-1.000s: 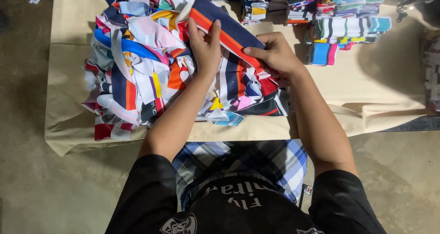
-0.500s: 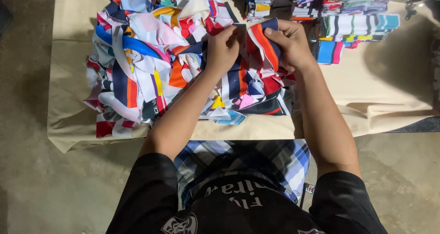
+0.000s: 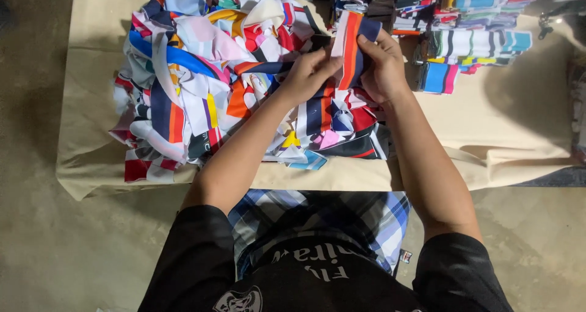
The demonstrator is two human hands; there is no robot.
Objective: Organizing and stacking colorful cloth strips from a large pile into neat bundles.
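1. Striped cloth, pink, orange and navy, was the piece in both hands: the folded strip [image 3: 351, 46] stood upright above the table, just over the near edge of the loose heap.
2. Her or his right hand [image 3: 381, 68] had its grip closed around the strip's right side, thumb across the front and fingers behind, which seemed to steady the piece so the fold would not spring open.
3. At the lower left edge the left hand [image 3: 305, 75] pinched shut on the same strip, fingertips pressing the layers together; that hold looked meant to square the edges.
4. Directly under the hands lay the loose heap of striped fabric pieces [image 3: 213, 86], tangled and unsorted, spreading across the left half of the table.
5. Beyond and to the right sat the folded stacks [image 3: 476, 43], neat and level, well apart from the tangle, apparently so that finished pieces stayed separate.
6. Everything rested on a table covered in tan cloth [image 3: 519, 129], which hung over the near edge.
7. I could not make out what kind of item each piece was, nor how many folds the strip had; the right fingers were hidden behind it, and the far stacks were cut off at the top.
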